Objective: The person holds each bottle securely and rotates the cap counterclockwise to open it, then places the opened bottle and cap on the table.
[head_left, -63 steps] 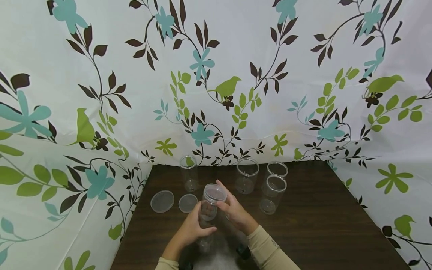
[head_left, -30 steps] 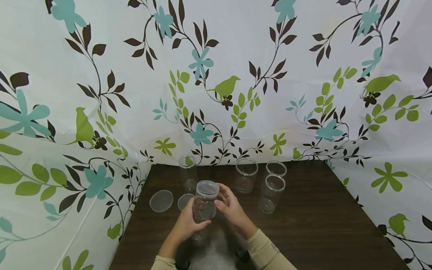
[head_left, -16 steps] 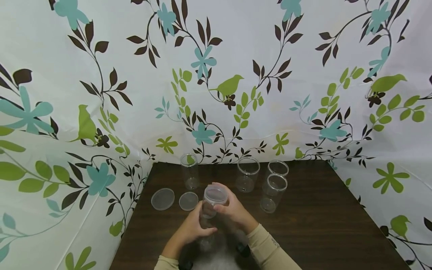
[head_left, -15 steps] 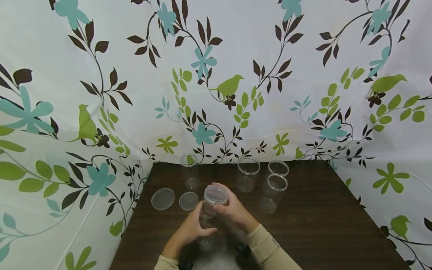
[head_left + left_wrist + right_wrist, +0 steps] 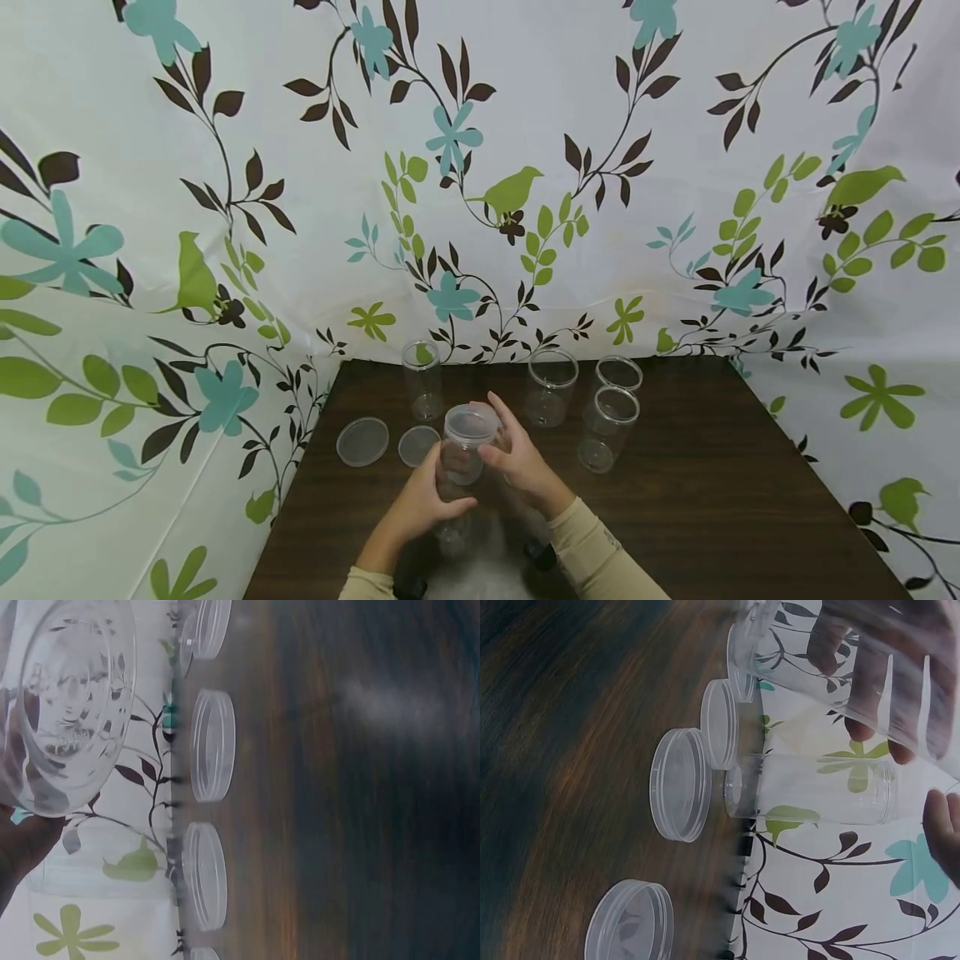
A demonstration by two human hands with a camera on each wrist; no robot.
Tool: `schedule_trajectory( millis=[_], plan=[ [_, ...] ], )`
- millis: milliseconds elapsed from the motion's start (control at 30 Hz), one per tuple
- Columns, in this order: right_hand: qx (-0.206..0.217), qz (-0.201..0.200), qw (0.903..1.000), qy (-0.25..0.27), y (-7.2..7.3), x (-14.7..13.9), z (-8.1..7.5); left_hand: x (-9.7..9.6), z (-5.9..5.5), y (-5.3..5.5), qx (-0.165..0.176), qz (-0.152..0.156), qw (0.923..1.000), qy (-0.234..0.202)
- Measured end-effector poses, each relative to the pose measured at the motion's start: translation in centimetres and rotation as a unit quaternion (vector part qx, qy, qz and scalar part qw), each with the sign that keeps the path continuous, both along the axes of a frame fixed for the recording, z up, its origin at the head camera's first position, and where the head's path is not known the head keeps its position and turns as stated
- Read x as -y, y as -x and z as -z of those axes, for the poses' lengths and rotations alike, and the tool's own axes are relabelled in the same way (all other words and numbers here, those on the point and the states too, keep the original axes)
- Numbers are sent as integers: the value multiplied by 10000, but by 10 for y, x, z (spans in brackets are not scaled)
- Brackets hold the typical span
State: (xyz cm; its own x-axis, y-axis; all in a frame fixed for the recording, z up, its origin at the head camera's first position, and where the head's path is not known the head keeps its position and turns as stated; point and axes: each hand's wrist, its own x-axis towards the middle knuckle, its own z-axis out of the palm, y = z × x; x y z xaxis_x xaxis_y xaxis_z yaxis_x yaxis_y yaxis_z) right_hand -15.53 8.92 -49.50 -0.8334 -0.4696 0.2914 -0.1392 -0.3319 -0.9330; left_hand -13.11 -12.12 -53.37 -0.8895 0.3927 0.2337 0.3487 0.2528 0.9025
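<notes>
My left hand (image 5: 426,496) grips a clear plastic jar (image 5: 453,483), thumb on the near side and fingers round the far side. The jar is upright above the table, its clear screw lid (image 5: 471,423) on top. In the left wrist view the jar's ribbed base (image 5: 71,712) shows. Beside the lid is my right hand (image 5: 528,471). Its thumb is at the lid's edge and its index finger is raised and spread. At the right wrist view's edge, my right fingertips (image 5: 939,814) appear just off the jar. Left fingers (image 5: 866,694) show through the jar wall.
Round clear lids (image 5: 362,442) lie on the dark wooden table (image 5: 720,500); another lid (image 5: 417,447) is near my left hand. A tall jar (image 5: 423,383) stands at the back left. Three uncapped jars (image 5: 551,392) stand right of centre. A patterned curtain (image 5: 525,125) closes off the back.
The jar has shifted slightly left from half a second ago. My right fingers, wrapped over the lid then, have spread and loosened. My left hand keeps its grip.
</notes>
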Motion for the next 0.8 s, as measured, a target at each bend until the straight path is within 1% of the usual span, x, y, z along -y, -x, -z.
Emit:
schedule_trajectory(
  millis=[67, 200, 267, 367, 533, 633, 800],
  plan=[
    [-51, 168, 9998, 10, -1, 0, 1, 2, -1, 1, -112, -228, 9997, -18],
    [-351, 467, 9982, -161, -5, 0, 3, 4, -2, 3, -193, -740, 9971, -44],
    [-457, 522, 9974, -175, -7, 0, 3, 5, -2, 4, -182, -875, 9960, -27],
    [-482, 533, 9973, -167, -10, 1, 2, 6, -2, 5, -168, -908, 9957, 5],
    [-308, 552, 9977, -247, -13, 3, 1, 5, -2, 5, -156, -883, 9959, 78],
    [-254, 627, 9972, -313, -13, 4, 1, 4, -2, 5, -223, -936, 9952, 159],
    [-315, 686, 9964, -375, -12, 4, -1, 1, -2, 5, -346, -1006, 9940, 269]
  ],
)
